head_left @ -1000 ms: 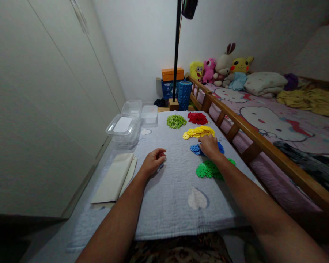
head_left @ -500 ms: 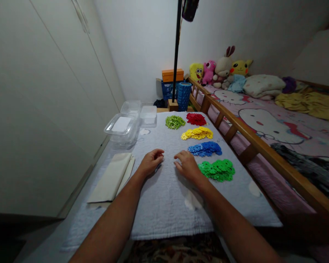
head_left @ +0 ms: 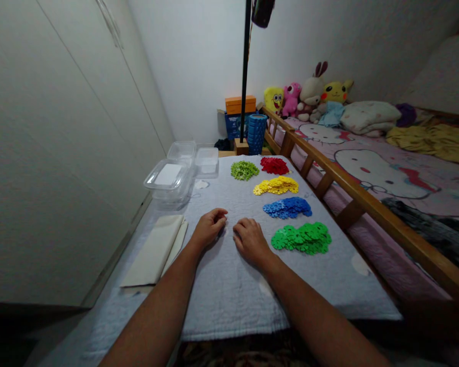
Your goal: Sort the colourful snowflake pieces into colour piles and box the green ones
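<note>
My left hand (head_left: 210, 227) rests on the grey-blue cloth (head_left: 237, 300), its fingers loosely curled and nothing visible in them. Across a small gap, my right hand (head_left: 251, 241) lies palm down on the same cloth, fingers slightly bent and apart, holding nothing. Just right of it is a pile of green flower-shaped plastic discs (head_left: 302, 237). Behind that lie blue discs (head_left: 287, 207), then yellow discs (head_left: 276, 185). Farthest back are a red pile (head_left: 274, 165) and a light green pile (head_left: 244, 171) of small plastic pieces. A folded beige cloth (head_left: 155, 250) lies left of my left hand.
Clear plastic containers (head_left: 168, 176) stand at the back left, one with a white label. A black pole (head_left: 245, 76) on a wooden base rises behind the table, near a blue foam roller (head_left: 257, 134). A wooden bed rail (head_left: 336, 186) runs along the right, a white cupboard on the left.
My right hand has moved left and toward me, away from the green and blue discs, and settled on the cloth. My left hand stays nearly in place.
</note>
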Tool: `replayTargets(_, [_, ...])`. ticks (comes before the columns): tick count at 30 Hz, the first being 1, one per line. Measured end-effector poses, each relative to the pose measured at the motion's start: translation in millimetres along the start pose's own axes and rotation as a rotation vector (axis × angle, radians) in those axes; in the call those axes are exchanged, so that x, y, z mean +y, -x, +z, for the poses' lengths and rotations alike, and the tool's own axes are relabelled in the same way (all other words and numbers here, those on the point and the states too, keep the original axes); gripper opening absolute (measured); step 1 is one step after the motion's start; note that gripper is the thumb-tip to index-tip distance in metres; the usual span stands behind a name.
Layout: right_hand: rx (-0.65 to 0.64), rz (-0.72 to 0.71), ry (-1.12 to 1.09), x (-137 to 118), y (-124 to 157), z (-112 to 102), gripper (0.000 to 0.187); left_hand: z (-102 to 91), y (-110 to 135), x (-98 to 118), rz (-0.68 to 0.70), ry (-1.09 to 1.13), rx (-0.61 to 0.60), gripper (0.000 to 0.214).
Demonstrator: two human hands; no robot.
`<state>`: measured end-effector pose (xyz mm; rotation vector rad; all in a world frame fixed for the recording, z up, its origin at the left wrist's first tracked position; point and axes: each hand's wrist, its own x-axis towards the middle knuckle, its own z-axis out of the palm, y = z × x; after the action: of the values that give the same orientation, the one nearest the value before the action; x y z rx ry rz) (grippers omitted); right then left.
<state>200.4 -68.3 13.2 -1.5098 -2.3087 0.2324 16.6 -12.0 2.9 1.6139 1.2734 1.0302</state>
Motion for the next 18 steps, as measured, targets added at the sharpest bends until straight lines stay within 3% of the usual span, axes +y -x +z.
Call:
replayTargets(15, [0.059, -0.021, -0.001, 2, 0, 6, 0.012, 2.6, 2, 3, 0.037, -0.111, -0.015, 0.029])
replayTargets(18, [0.063, -0.021, -0.006, 3, 1, 7, 0.012, -0.1, -3, 11, 0.057, -0.223, 0.041, 0.027])
